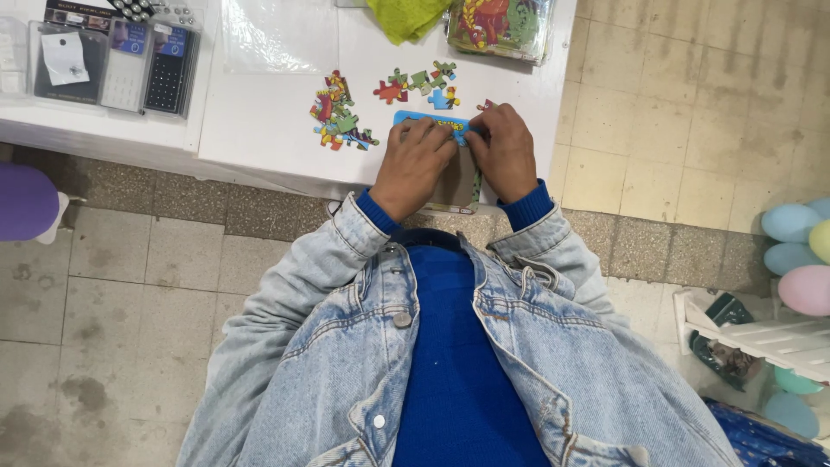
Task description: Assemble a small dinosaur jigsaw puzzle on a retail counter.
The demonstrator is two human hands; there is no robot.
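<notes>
Both my hands rest on a jigsaw puzzle board (456,183) at the near edge of a white table (259,121). My left hand (413,164) lies flat on the board, its fingertips on a joined blue strip of pieces (406,117) along the far border. My right hand (504,151) presses its fingertips on the same strip at its right end. Loose colourful puzzle pieces sit just beyond: a cluster (339,112) to the left and several more (421,84) above the board. The board's middle is hidden under my hands.
A green cloth (405,17) and a packaged puzzle (500,26) lie at the table's far edge. Boxed calculators (147,65) sit at the left. A purple stool (26,203) stands on the tiled floor; pastel egg shapes (800,251) and a white rack (761,337) are at the right.
</notes>
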